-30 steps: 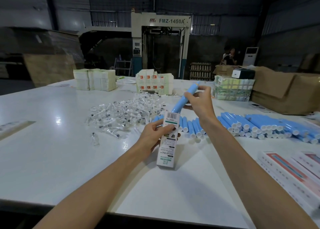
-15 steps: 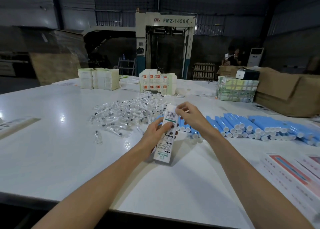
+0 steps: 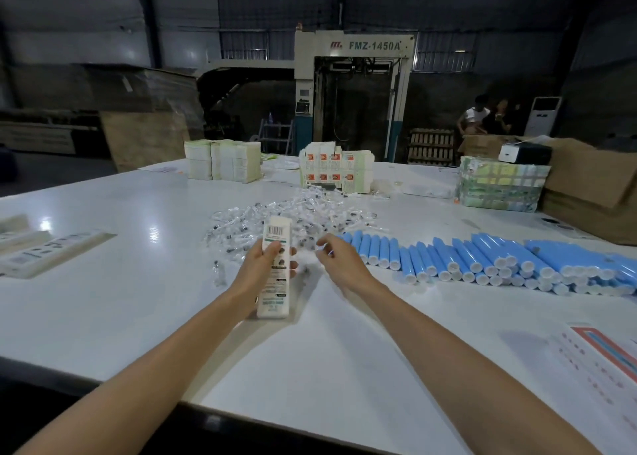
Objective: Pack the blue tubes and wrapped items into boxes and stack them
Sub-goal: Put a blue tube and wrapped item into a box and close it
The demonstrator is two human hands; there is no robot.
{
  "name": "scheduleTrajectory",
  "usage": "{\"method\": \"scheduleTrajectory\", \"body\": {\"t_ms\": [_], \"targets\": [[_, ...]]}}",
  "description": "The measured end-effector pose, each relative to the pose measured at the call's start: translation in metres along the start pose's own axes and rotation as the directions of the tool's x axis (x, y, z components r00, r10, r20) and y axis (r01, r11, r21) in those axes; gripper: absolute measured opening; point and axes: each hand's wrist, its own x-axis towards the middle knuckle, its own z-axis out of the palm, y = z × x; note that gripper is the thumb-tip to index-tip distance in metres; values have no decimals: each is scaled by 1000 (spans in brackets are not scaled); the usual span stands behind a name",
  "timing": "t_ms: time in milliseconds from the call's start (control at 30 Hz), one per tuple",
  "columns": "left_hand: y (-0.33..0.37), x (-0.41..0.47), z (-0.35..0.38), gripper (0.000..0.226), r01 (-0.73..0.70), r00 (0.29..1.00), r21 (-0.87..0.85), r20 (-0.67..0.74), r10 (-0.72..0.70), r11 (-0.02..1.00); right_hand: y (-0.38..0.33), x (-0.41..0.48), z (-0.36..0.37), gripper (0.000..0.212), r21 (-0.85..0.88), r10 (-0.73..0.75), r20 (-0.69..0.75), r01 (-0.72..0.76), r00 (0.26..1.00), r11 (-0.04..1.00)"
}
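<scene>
My left hand [image 3: 260, 272] is clamped on a narrow white box [image 3: 277, 234]. The fingers wrap round its middle and the thumb lies on the printed face. The box stands nearly upright, with the barcode end up and far from me and the lower end just above the counter [image 3: 103, 299].

My right hand [image 3: 339, 261] is just right of the box and apart from it. The fingers are loosely bent, with thumb and fingertips apart. This hand is blurred. It sits at the near edge of the heap of clear wrapped items [image 3: 310, 210], which spreads from behind the box toward the far side.

The blue tubes [image 3: 482, 261] lie on the counter to the right of my right hand. They form a long row with the white caps toward me, and the row becomes a layered pile at the right edge.

Flat printed cartons [image 3: 51, 251] lie at the left, and printed sheets [image 3: 603, 361] lie at the near right. On the far side stand pale stacks [image 3: 222, 160], a stack with orange-red panels [image 3: 336, 172], a taped bundle [image 3: 499, 187] and brown cardboard [image 3: 593, 185]. Beyond the counter stands a machine marked FMZ-1450A [image 3: 355, 46].
</scene>
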Motion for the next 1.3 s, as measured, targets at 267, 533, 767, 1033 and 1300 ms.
{"method": "scheduleTrajectory", "body": {"t_ms": [267,533,767,1033,1300], "targets": [[5,-11,-12,26,-15,1000,-37,-27,14,999,-27,2,39,9,-210,-44,102,65,994,976],[6,-10,-4,28,24,999,-126,43,-19,992,-24,-15,13,39,-422,-7,176,82,984,903],[18,-9,52,35,18,967,-84,256,4,996,14,-27,-56,44,67,208,-134,-200,969,977],[12,-23,119,46,27,919,-122,393,23,992,19,-44,-122,31,656,328,-512,114,794,746],[9,-29,122,46,-58,916,-87,390,88,994,-24,-35,-137,37,419,3,-544,269,839,867]]}}
